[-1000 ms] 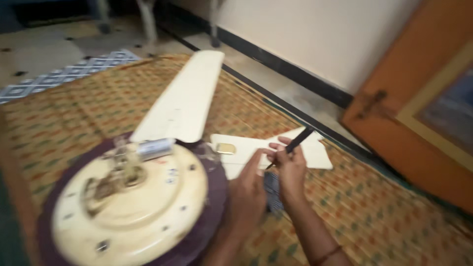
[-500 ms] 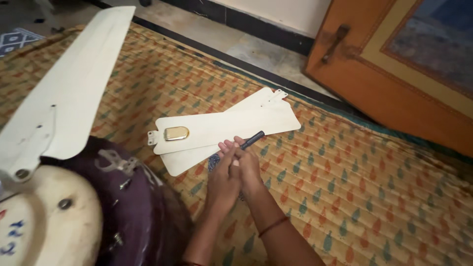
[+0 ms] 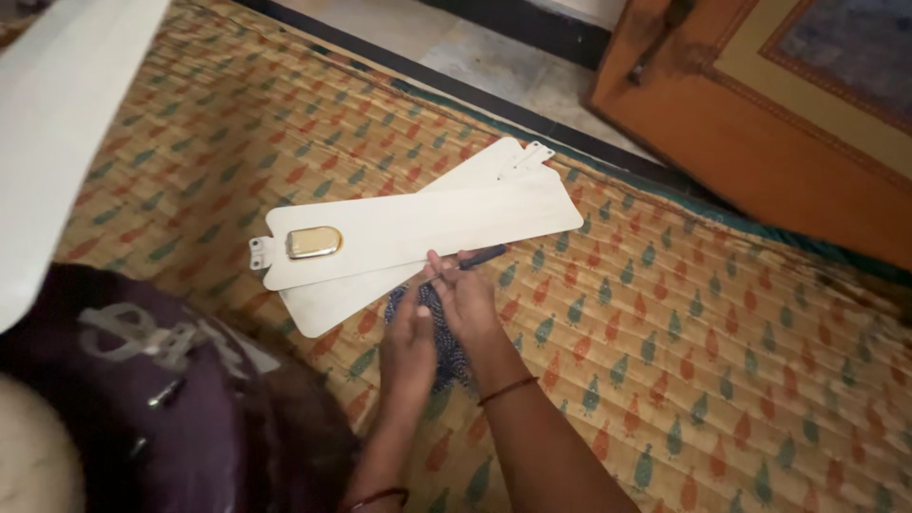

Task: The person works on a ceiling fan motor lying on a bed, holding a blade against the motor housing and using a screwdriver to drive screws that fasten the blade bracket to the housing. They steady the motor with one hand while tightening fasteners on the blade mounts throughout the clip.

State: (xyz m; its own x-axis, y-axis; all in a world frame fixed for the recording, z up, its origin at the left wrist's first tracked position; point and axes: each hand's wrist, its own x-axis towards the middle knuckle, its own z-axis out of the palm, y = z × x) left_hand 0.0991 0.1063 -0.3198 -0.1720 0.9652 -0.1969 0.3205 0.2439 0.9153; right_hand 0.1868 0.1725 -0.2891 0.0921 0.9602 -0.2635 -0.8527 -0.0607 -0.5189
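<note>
A: Patterned woven mat point(image 3: 665, 323) on the floor, orange door point(image 3: 760, 142) behind. What's in the hands?

B: Right hand point(image 3: 465, 299) has its fingers pinched on a dark pen-like tool point(image 3: 480, 257), tip poking toward the two stacked cream fan blades point(image 3: 418, 228). Left hand point(image 3: 410, 337) sits beside it, fingers together on a dark patterned cloth point(image 3: 442, 332).

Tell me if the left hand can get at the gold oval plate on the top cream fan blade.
Probably yes. The left hand sits just below the stacked cream fan blades, and the gold oval plate lies uncovered on top, nothing between them.
</note>
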